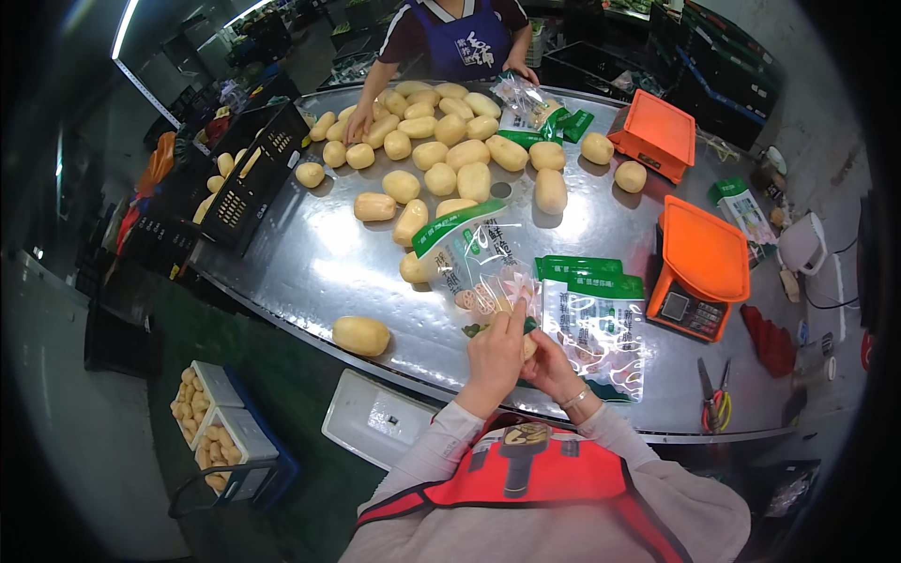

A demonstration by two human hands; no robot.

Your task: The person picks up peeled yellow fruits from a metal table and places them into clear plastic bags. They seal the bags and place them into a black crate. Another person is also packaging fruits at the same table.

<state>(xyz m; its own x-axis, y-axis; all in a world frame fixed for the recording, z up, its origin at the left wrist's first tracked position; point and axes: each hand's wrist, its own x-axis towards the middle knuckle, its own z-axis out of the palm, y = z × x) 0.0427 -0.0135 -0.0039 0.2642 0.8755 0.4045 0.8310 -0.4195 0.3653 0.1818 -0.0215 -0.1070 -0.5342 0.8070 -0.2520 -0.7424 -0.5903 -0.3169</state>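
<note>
Hands at the near edge of the steel surface (pixel 310 253): my left hand (pixel 495 355) grips the clear green-topped bag (pixel 469 258) at its lower end, my right hand (pixel 552 366) clasps a potato (pixel 528 346) beside it; more bags (pixel 591 314) lie just right

**One head camera, looking down**

We see through a single fisheye lens worn on the head, pointing steeply down and forward. Our own chest and forearms enter from the lower edge, with both hands (pixel 514 352) close beneath the lens. The steel table (pixel 310 253) curves across the middle distance, its straight edges bending toward the dark rim. Across it, at the top, another person (pixel 457 38) faces us. No second view overlaps.
</note>
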